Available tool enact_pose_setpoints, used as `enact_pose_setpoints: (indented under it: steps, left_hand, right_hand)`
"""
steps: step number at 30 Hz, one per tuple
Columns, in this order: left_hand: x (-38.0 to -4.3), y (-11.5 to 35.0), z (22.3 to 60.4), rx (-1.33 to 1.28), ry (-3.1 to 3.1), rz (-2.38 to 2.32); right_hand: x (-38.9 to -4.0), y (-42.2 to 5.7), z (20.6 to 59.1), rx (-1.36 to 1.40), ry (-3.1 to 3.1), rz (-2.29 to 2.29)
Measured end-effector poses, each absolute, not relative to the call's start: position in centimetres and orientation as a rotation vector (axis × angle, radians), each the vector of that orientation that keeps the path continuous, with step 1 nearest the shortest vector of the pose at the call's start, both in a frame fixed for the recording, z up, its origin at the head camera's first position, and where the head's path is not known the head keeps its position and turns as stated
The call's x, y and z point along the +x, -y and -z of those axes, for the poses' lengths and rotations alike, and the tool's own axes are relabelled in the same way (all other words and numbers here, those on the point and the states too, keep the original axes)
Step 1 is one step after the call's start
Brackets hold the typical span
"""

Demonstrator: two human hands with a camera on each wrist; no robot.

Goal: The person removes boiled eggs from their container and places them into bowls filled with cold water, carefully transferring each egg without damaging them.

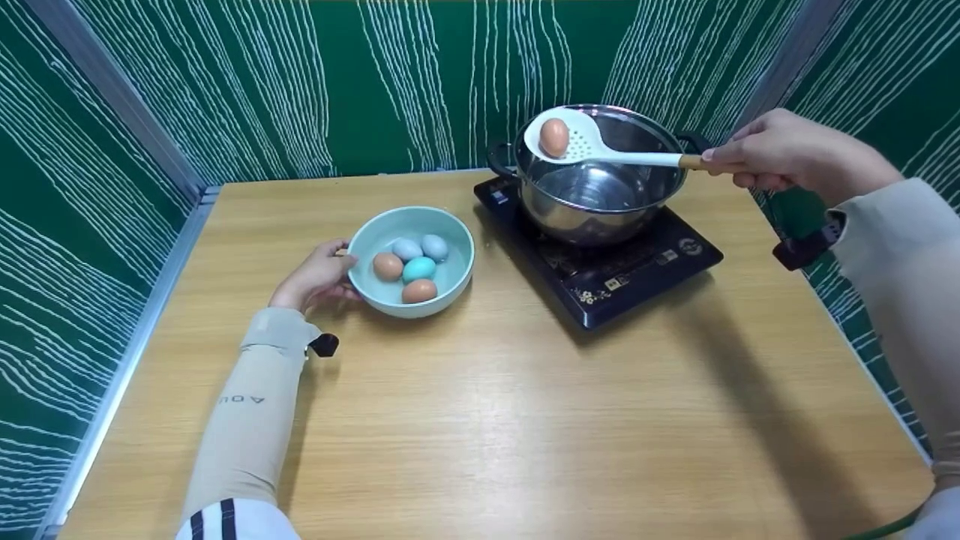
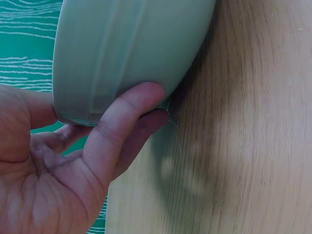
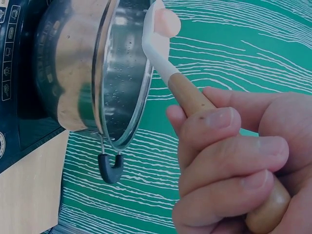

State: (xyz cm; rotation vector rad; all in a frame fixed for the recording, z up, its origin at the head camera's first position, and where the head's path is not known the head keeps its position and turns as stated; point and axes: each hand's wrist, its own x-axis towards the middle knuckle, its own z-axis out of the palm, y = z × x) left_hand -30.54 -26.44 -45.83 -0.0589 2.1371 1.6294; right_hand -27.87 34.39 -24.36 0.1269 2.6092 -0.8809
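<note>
My right hand [image 1: 806,154] grips the wooden handle [image 3: 187,95] of a white slotted spoon [image 1: 592,148]. One brown egg [image 1: 554,137] lies in the spoon's perforated head, held level above a steel pot [image 1: 581,225]. On the left, my left hand [image 1: 319,274] holds a pale green bowl [image 1: 452,289] by its side, thumb at the rim and fingers beneath the wall. Inside the bowl lie several eggs: two brown, two pale blue and one turquoise egg [image 1: 419,269]. The left wrist view shows the fingers [image 2: 112,124] against the bowl's outside, near the table.
The pot stands on a black induction cooktop [image 1: 637,274], its dark side handles [image 3: 111,168] sticking out. Drops cling to the pot's inner wall. A wooden table [image 1: 480,420] carries everything, with green white-streaked panels [image 1: 405,82] behind and at both sides.
</note>
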Motion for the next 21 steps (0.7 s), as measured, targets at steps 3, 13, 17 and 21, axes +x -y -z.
enact_pose_setpoints:
  steps: [3, 13, 17, 21]
  left_hand:
    - [-30.5, 26.5, 45.9, -0.047, -2.140, -1.628]
    - [-30.4, 26.7, 45.8, -0.046, -2.160, -1.603]
    - [-30.4, 26.6, 45.9, -0.045, -2.162, -1.616]
    - [-30.3, 26.6, 46.0, -0.049, -2.176, -1.604]
  right_hand:
    - [-27.9, -34.0, 24.0, 0.114, -2.623, 0.871]
    - [-27.6, -32.6, 22.9, 0.092, -2.654, 0.847]
    - [-27.7, -31.6, 22.9, 0.075, -2.671, 0.824]
    - [-27.8, -30.7, 23.0, 0.056, -2.683, 0.828]
